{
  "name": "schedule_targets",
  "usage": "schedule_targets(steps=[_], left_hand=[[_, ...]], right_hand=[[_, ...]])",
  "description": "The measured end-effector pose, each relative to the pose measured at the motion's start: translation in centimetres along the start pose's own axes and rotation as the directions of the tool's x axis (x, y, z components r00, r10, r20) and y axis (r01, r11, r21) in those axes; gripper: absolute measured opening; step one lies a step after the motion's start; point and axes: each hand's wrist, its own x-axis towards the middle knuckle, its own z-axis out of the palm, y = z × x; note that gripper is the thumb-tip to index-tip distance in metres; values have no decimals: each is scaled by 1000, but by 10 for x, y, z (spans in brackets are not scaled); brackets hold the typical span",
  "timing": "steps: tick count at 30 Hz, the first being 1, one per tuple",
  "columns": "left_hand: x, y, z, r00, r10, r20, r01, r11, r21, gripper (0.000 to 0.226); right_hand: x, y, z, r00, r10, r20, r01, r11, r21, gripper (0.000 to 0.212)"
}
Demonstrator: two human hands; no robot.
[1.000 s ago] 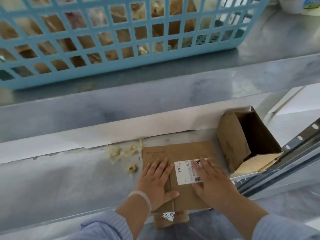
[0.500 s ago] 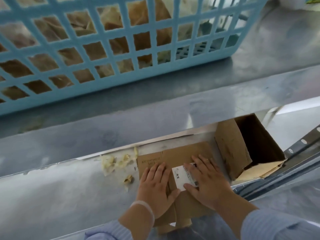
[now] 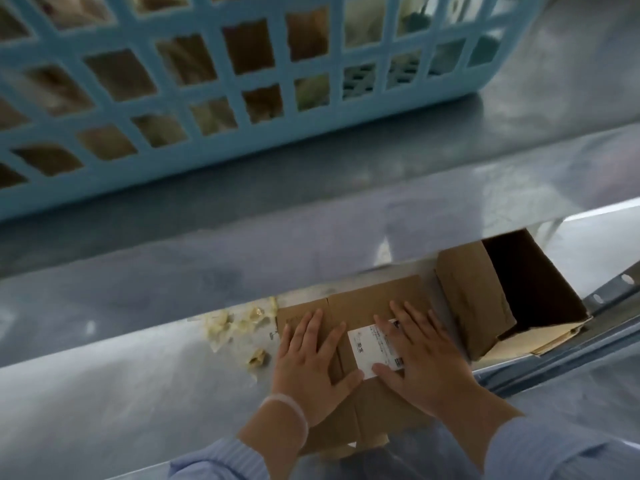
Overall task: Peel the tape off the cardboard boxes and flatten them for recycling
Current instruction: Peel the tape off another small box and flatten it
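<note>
Flattened box (image 3: pixel 370 303), white label (image 3: pixel 372 344) unreadable, both palms pressing

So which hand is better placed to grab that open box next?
Probably the right hand: it lies beside the open cardboard box, while the left hand presses the flattened box farther away.

We see two grey metal shelves (image 3: pixel 346 237), one above the other, dull and softly lit. On the upper one stands a light blue plastic basket (image 3: pixel 207 161) with a lattice wall. At right runs a perforated steel rail (image 3: pixel 613 289).
</note>
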Motion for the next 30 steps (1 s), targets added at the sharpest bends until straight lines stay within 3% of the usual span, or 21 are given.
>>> schedule_targets(steps=[7,11,15,19,21,25,30], left_hand=[[-6,-17,0,991,-128,43,130,990,-45,94],[1,-37,-9,955,-287,77,291,956,-43,94],[4,-41,-22,942,-335,34,336,940,-48,83],[3,-28,-29,952,-284,-112,265,951,-156,63],[0,-21,-26,976,-177,-129,145,963,-225,61],[-10,2,-10,996,84,-12,-85,988,-126,73],[-9,7,3,996,62,57,-61,998,-17,78]], right_hand=[[0,1,0,1000,2,-4,-2,1000,-12,81],[1,1,1,1000,5,0,-5,1000,-18,81],[1,1,2,1000,5,-3,-5,1000,-28,83],[1,0,1,1000,7,12,-7,999,-32,83],[1,0,0,1000,11,15,-10,999,-30,82],[1,-1,-2,1000,8,16,-7,999,-37,81],[2,-2,-2,1000,9,20,-8,1000,-25,86]])
